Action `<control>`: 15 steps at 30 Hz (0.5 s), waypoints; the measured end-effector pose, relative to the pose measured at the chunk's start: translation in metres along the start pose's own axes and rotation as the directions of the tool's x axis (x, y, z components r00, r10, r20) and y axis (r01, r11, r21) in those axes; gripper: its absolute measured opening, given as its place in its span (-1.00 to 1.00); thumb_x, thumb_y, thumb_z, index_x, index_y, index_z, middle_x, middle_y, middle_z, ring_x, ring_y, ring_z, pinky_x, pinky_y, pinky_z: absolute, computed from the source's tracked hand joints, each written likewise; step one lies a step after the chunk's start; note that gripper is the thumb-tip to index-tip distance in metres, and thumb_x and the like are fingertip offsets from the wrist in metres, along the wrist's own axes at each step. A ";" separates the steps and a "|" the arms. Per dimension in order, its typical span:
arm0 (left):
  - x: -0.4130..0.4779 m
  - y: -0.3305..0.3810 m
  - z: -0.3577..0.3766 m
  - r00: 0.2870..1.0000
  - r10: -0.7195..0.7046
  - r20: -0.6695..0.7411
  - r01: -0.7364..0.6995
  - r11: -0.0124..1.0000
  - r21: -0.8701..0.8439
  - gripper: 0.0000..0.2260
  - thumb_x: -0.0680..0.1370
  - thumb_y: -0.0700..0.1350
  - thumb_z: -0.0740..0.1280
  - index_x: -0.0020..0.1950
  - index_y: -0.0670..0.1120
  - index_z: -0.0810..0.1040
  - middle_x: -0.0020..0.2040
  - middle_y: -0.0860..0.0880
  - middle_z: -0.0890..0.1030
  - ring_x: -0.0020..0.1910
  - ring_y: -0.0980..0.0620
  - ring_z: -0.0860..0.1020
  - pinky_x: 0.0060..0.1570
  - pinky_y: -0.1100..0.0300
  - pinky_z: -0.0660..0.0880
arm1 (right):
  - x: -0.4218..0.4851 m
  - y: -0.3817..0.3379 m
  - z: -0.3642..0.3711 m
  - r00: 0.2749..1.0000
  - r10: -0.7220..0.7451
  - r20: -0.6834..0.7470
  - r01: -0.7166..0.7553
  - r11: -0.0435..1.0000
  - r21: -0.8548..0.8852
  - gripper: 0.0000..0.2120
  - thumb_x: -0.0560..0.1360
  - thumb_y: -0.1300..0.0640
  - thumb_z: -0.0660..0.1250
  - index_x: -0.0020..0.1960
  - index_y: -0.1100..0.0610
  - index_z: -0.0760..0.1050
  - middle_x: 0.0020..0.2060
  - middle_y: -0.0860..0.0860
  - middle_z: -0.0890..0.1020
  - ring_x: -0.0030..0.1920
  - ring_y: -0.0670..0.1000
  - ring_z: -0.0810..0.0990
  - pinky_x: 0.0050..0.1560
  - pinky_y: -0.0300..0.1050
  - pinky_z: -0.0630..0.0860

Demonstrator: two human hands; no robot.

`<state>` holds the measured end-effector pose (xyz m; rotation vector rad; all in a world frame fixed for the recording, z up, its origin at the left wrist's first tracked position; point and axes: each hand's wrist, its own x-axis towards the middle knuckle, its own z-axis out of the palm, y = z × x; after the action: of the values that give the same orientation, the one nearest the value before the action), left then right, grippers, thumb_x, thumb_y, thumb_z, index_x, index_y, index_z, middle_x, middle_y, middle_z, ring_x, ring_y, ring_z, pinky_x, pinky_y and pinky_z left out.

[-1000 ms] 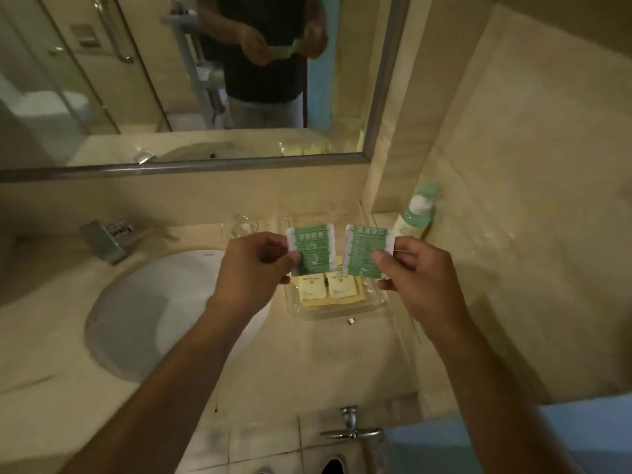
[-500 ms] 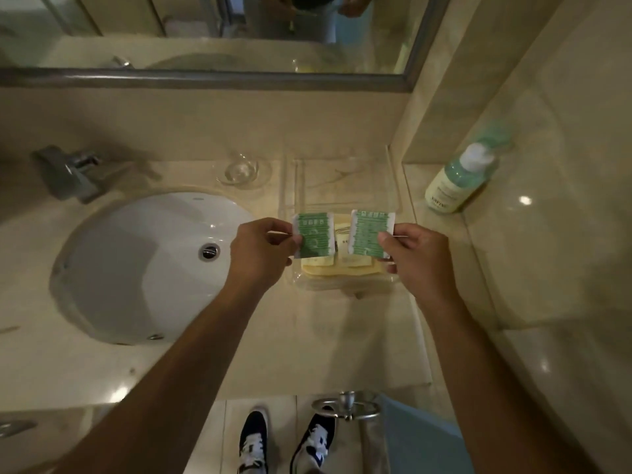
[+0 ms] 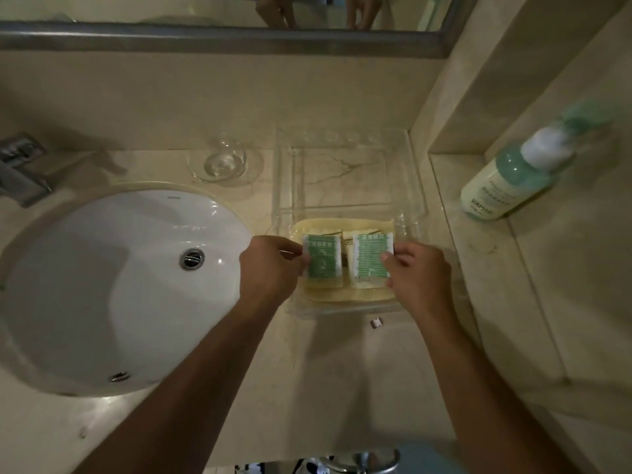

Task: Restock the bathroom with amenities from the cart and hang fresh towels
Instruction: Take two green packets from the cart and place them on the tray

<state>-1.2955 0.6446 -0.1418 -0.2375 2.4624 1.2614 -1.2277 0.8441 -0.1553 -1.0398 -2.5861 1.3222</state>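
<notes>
Now both hands (image 3: 268, 265) (image 3: 419, 273) low, each pinching a sachet (image 3: 322, 256) (image 3: 371, 256).

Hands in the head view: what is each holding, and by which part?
Left hand pinches a green packet by its left edge; right hand pinches another packet by its right edge, over the tray.

We see two bare forearms, with no sleeve reaching either wrist. Our left hand (image 3: 270, 268) and right hand (image 3: 419, 273) carry no ring, watch or glove. At the near edge, black-and-white shoes (image 3: 260, 468) barely show.
</notes>
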 end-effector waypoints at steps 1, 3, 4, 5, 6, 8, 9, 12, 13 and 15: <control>0.002 0.000 0.001 1.000 -0.002 0.003 0.002 1.000 0.008 -0.87 0.49 -0.10 0.52 0.02 -0.06 0.72 -0.24 0.06 0.69 -0.26 0.19 0.66 -0.32 0.40 0.49 | 0.001 0.001 0.002 1.000 -0.001 -0.010 0.001 1.000 -0.018 -0.84 0.56 0.16 0.44 0.13 0.15 0.65 -0.05 0.03 0.75 -0.18 0.03 0.73 -0.12 -0.02 0.70; 0.004 0.001 0.004 1.000 -0.003 -0.002 0.003 1.000 0.021 -0.88 0.49 -0.10 0.52 0.01 -0.05 0.71 -0.22 0.05 0.70 -0.31 0.19 0.64 -0.39 0.41 0.46 | 0.002 0.001 0.003 0.999 -0.008 -0.034 0.006 0.999 -0.042 -0.85 0.55 0.16 0.44 0.11 0.14 0.65 -0.05 0.04 0.75 -0.19 0.01 0.73 -0.20 -0.11 0.68; 0.004 0.001 0.004 1.000 -0.003 -0.003 0.004 1.000 0.026 -0.89 0.49 -0.10 0.52 0.00 -0.04 0.71 -0.20 0.04 0.71 -0.38 0.19 0.62 -0.45 0.39 0.45 | 0.002 0.001 0.004 0.999 -0.013 -0.042 0.011 0.998 -0.061 -0.86 0.55 0.15 0.44 0.09 0.14 0.65 -0.06 0.02 0.75 -0.21 -0.03 0.72 -0.27 -0.23 0.62; 0.004 0.000 0.005 1.000 -0.006 0.004 0.006 1.000 0.027 -0.90 0.49 -0.11 0.52 -0.01 -0.04 0.69 -0.20 0.03 0.71 -0.47 0.18 0.59 -0.51 0.36 0.44 | 0.001 0.001 0.004 0.999 -0.018 -0.049 0.013 0.996 -0.092 -0.87 0.55 0.14 0.44 0.08 0.14 0.66 -0.07 0.00 0.75 -0.23 -0.08 0.68 -0.34 -0.37 0.51; 0.005 0.000 0.005 1.000 -0.014 0.016 0.014 1.000 0.026 -0.90 0.49 -0.12 0.52 -0.02 -0.05 0.68 -0.21 0.02 0.70 -0.54 0.16 0.57 -0.57 0.35 0.43 | 0.001 0.000 0.004 0.998 -0.016 -0.055 0.009 0.992 -0.124 -0.87 0.55 0.13 0.44 0.08 0.14 0.66 -0.07 -0.01 0.74 -0.24 -0.12 0.64 -0.40 -0.47 0.39; 0.006 -0.002 0.004 0.999 -0.032 0.037 0.031 0.999 0.026 -0.87 0.49 -0.14 0.52 0.01 -0.09 0.66 -0.25 0.04 0.66 -0.59 0.17 0.56 -0.60 0.37 0.42 | 0.001 0.000 0.003 0.997 -0.009 -0.071 -0.002 0.989 -0.149 -0.85 0.55 0.11 0.44 0.07 0.14 0.67 -0.07 0.01 0.75 -0.27 -0.15 0.57 -0.45 -0.51 0.26; 0.007 -0.002 0.004 0.998 -0.038 0.043 0.036 0.999 0.030 -0.85 0.49 -0.14 0.52 0.02 -0.10 0.66 -0.26 0.04 0.65 -0.59 0.16 0.56 -0.60 0.37 0.42 | 0.001 0.000 0.002 0.997 -0.008 -0.075 -0.004 0.988 -0.155 -0.86 0.55 0.11 0.44 0.06 0.14 0.67 -0.07 0.01 0.75 -0.28 -0.16 0.55 -0.44 -0.49 0.25; 0.009 0.000 0.004 0.997 -0.056 0.048 0.054 0.998 0.040 -0.83 0.48 -0.15 0.53 0.04 -0.13 0.66 -0.26 0.00 0.67 -0.58 0.12 0.59 -0.58 0.37 0.44 | 0.001 0.003 0.000 0.997 -0.024 -0.072 0.010 0.982 -0.188 -0.87 0.55 0.12 0.44 0.04 0.16 0.66 -0.09 0.04 0.75 -0.31 -0.17 0.53 -0.46 -0.51 0.26; 0.009 0.001 0.004 0.997 -0.057 0.049 0.055 0.998 0.043 -0.82 0.48 -0.16 0.53 0.04 -0.13 0.66 -0.25 -0.01 0.68 -0.57 0.11 0.59 -0.57 0.36 0.45 | 0.001 0.003 0.000 0.997 -0.035 -0.070 0.021 0.980 -0.198 -0.86 0.55 0.12 0.44 0.04 0.17 0.66 -0.10 0.05 0.75 -0.30 -0.16 0.54 -0.48 -0.52 0.29; 0.008 0.002 0.006 0.998 -0.054 0.037 0.053 0.998 0.042 -0.83 0.48 -0.17 0.52 0.04 -0.14 0.65 -0.25 -0.03 0.69 -0.56 0.09 0.60 -0.55 0.33 0.49 | 0.000 0.002 -0.001 0.997 -0.050 -0.056 0.037 0.977 -0.211 -0.85 0.55 0.12 0.45 0.05 0.18 0.67 -0.10 0.06 0.75 -0.28 -0.13 0.55 -0.44 -0.57 0.33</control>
<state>-1.3020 0.6508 -0.1463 -0.2648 2.4306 1.1818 -1.2262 0.8453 -0.1559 -1.0264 -2.7303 1.0079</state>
